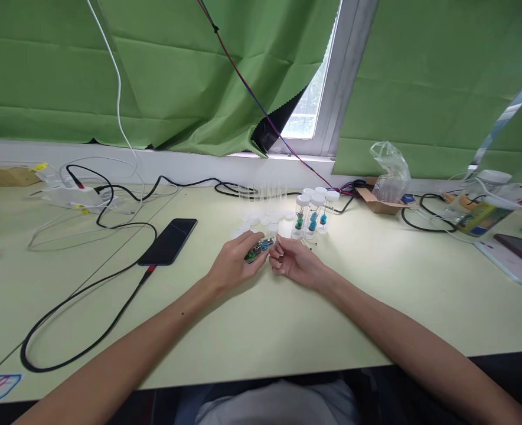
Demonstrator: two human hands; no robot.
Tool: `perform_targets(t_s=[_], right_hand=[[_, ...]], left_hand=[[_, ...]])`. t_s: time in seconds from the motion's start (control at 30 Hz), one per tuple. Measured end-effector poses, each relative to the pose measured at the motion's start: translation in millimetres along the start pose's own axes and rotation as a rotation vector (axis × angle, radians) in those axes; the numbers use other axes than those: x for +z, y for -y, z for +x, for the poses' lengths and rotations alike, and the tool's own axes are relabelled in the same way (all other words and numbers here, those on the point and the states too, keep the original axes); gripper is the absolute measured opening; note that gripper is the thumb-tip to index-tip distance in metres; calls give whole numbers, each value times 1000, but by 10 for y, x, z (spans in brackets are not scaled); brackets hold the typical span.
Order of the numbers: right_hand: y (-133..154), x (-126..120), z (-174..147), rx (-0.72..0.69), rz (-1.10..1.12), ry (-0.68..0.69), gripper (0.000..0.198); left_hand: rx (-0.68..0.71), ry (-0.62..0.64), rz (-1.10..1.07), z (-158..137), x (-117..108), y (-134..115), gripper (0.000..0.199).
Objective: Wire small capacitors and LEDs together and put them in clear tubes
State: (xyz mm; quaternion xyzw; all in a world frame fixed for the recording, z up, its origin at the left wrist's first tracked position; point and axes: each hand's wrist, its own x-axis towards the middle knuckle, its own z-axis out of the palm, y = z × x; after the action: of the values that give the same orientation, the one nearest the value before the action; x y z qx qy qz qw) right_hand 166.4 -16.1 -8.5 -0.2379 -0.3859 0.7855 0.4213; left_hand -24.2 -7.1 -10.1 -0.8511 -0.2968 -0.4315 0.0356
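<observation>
In the head view, a cluster of white-capped clear vials (314, 215) is standing on the worktop (389, 254), with green and blue pieces showing inside. In front of this cluster and to its left, the left hand (231, 261) is holding a clear tube (265, 243) containing green and blue parts, its grip wrapping the tube's body between thumb and fingers. Directly in front of the cluster, the right hand (297, 262) is curling its fingers close by the tube's near-cluster end; whether its grip is pinching anything, I cannot tell. Just left of the cluster, more clear tubes (270, 198) are standing near round white caps (254, 221). Well to the cluster's left, a black smartphone (167, 242) is lying beside a looping black cable (105, 342). To the cluster's right, a cardboard box (381, 205) is holding a clear plastic bag (392, 171). Behind the cluster, green curtains (176, 77) are hanging.
</observation>
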Motion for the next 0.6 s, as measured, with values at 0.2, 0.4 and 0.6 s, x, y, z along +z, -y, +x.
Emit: perform_targets(t_s=[0.2,0.4,0.6], right_hand=[[-6,-6,8,-34,-13,0,40],[-7,-34,29,-127,-86,19,39],[17,-42,28,-189,-237,-48,43]], left_hand=[[-3,4,-3,-3,5,-1,19],[-22,9,1,-12,22,2,18],[-63,1,1,8,26,-20,18]])
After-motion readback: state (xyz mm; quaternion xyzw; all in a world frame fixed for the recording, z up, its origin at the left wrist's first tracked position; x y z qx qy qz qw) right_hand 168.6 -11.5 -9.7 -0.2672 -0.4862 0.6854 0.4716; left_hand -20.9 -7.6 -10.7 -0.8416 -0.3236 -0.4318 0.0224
